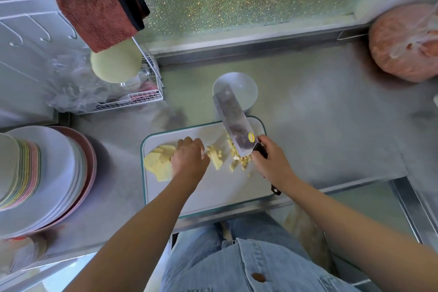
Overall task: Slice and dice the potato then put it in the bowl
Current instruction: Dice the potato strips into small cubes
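A white cutting board (213,189) with a green rim lies on the steel counter. Yellow potato slices (157,163) are piled at its left end. My left hand (189,159) holds down a bundle of potato strips (216,157) with curled fingers. My right hand (272,163) grips the black handle of a cleaver (233,121), whose blade is tilted up over the board's far right part. Diced potato pieces (239,161) lie under the blade's heel. A clear glass bowl (244,89) stands just behind the board, partly hidden by the blade.
A stack of plates (47,178) stands at the left. Behind it a wire rack (147,95) holds plastic bags, a round sponge and a red towel (99,12). A bagged orange lump (405,42) sits at the far right. The counter edge drops off in front.
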Demonstrator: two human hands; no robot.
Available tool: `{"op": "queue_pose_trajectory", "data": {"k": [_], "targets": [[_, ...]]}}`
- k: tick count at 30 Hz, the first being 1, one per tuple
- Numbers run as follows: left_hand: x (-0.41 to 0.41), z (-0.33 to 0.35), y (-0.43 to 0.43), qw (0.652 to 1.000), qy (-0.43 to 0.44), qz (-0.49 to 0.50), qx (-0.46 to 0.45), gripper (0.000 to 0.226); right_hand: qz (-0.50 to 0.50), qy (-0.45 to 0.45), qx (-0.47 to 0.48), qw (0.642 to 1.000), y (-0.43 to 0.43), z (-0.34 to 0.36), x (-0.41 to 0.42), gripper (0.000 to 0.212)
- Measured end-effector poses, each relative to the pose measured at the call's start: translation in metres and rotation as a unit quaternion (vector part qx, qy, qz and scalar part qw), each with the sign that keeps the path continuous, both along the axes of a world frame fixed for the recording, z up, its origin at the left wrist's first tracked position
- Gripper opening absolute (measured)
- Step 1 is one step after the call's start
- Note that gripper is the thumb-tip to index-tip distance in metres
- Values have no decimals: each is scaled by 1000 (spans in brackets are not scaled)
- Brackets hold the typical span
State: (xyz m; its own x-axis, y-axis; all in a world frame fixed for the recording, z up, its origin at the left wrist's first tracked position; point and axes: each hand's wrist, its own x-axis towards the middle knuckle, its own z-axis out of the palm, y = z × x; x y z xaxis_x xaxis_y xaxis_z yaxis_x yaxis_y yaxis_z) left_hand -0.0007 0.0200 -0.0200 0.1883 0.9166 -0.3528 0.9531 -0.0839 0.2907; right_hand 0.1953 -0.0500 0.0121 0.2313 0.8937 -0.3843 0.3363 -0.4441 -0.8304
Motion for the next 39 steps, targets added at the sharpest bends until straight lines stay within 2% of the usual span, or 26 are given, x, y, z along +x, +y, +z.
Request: {"op": "queue_pose_trajectory", "data": {"k": [7,13,17,23,26,29,35,39], "targets": [[1,-5,4,998,23,-55,10,14,6,10,-10,1000,-2,-4,4,6],[-10,0,9,1000,-18,-3,19,13,13,11,-14,1000,2,-2,3,8],[-18,-5,3,996,5,-82,18,12,16,21,-12,1000,3,2,-2,7],[-19,-6,-4,993,-5,-100,61,27,18,33,-15,999,1,8,-6,6],[-11,-3,-2,977,-7,-201,77,34,13,35,-10,999,-1,9,-5,6],[1,-4,-1,958,48,-263,99,40,5,38,-9,999,-3,10,-4,9],[14,-1,9,945,126,-279,114,30,-3,34,-9,999,-5,11,-1,13],[11,-3,13,925,119,-343,112,29,-4,29,-4,1000,-5,9,1,16]]}}
